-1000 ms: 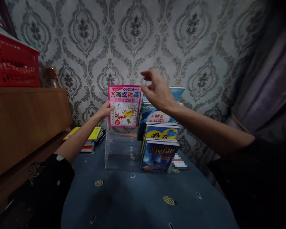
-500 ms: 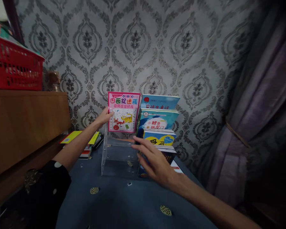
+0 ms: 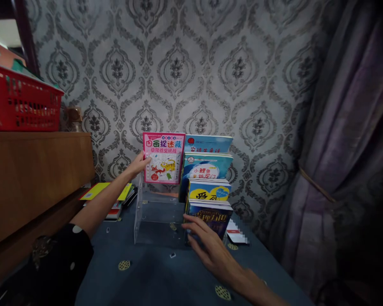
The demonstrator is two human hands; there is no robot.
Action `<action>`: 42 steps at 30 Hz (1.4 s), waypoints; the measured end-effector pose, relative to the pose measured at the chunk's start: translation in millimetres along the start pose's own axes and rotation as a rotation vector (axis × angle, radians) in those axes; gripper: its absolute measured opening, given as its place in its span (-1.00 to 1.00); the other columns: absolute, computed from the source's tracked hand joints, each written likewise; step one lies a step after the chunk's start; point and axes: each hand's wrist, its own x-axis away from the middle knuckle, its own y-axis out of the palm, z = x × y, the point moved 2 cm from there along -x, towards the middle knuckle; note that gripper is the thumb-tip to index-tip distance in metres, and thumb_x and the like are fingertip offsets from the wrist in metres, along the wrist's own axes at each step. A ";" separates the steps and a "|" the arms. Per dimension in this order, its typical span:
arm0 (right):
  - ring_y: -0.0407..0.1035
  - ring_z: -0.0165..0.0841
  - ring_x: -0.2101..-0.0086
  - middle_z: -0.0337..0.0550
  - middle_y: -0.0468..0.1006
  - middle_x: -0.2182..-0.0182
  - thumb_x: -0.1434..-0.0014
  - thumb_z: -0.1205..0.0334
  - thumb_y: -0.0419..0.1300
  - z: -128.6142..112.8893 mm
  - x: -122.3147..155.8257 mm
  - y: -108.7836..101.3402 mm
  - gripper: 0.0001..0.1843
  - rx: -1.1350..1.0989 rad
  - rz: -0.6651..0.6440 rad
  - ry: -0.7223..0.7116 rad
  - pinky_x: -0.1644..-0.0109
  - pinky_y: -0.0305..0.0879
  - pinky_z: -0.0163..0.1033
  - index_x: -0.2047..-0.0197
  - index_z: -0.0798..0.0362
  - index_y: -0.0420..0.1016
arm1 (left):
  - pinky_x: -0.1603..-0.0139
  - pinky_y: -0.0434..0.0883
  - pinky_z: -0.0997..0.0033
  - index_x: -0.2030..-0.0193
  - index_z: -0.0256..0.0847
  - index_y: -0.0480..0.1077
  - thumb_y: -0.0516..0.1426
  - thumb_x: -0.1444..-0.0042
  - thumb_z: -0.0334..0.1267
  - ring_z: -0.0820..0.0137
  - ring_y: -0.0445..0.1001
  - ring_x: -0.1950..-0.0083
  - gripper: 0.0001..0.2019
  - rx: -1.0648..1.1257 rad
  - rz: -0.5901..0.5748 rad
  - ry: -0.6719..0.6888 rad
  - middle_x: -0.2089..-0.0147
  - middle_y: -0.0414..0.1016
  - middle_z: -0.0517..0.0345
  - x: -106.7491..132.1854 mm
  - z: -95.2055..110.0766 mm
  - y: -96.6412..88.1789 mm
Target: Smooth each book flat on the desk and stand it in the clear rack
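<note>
My left hand [image 3: 138, 165] is closed on the left edge of a pink picture book [image 3: 164, 159], thumb across its front cover. The book stands upright at the top left of a clear, tiered book stand [image 3: 159, 231]. Low on the right, my right hand [image 3: 207, 242] has its fingers stretched out at the left edge of a dark blue book [image 3: 209, 216]; whether they touch it I cannot tell. Behind that book, in rising tiers, are a yellow-and-blue book [image 3: 207, 191], a teal book [image 3: 207, 166] and a light blue book [image 3: 207, 143].
A pile of books [image 3: 110, 193] lies at the left beside a wooden cabinet [image 3: 38, 170], which carries a red basket [image 3: 35, 106]. To the right of the stand lies a white-and-red item [image 3: 236, 233], partly pixelated. A grey curtain [image 3: 312, 204] hangs at the right.
My right hand has moved down from the middle tiers to the dark blue book at the front. My left hand stays on the pink book. The view has shifted slightly.
</note>
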 end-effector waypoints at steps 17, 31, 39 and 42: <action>0.49 -0.18 -0.08 0.08 0.53 -0.13 -0.34 0.29 0.03 9.5 31.5 13.8 -0.74 -0.148 -0.097 0.209 -0.09 0.51 -0.11 0.04 0.01 0.52 | 0.53 0.25 0.54 0.09 -0.26 0.38 0.32 0.01 -0.08 0.47 0.37 0.51 -0.58 -0.040 -0.032 -0.054 0.41 0.49 0.22 -0.8 0.5 -7.3; 0.51 -0.16 -0.04 0.08 0.52 -0.14 -0.33 0.17 0.04 20.5 58.0 35.9 -0.69 -0.192 -0.097 0.305 -0.03 0.54 -0.06 -0.01 0.00 0.54 | 0.48 0.25 0.49 -0.02 -0.26 0.36 0.29 -0.03 0.03 0.34 0.49 0.34 -0.48 -0.053 -0.062 -0.051 0.21 0.58 0.04 12.7 16.6 -4.8; 0.52 -0.16 -0.02 0.07 0.53 -0.12 -0.37 0.08 0.02 8.0 66.9 64.9 -0.66 -0.299 -0.223 0.376 -0.06 0.51 -0.02 0.01 -0.01 0.56 | 0.39 0.27 0.49 -0.07 -0.18 0.30 0.30 0.02 0.03 0.34 0.49 0.22 -0.43 -0.066 -0.086 -0.065 0.09 0.54 0.06 12.3 14.5 -17.8; 0.48 -0.12 -0.09 0.07 0.52 -0.15 -0.36 0.04 0.03 5.8 72.7 75.4 -0.64 -0.306 -0.237 0.402 -0.14 0.46 0.04 -0.04 -0.01 0.56 | 0.30 0.33 0.47 -0.10 -0.20 0.28 0.30 0.03 0.02 0.28 0.50 0.08 -0.40 -0.098 -0.118 -0.056 0.04 0.53 0.01 13.2 13.9 -32.6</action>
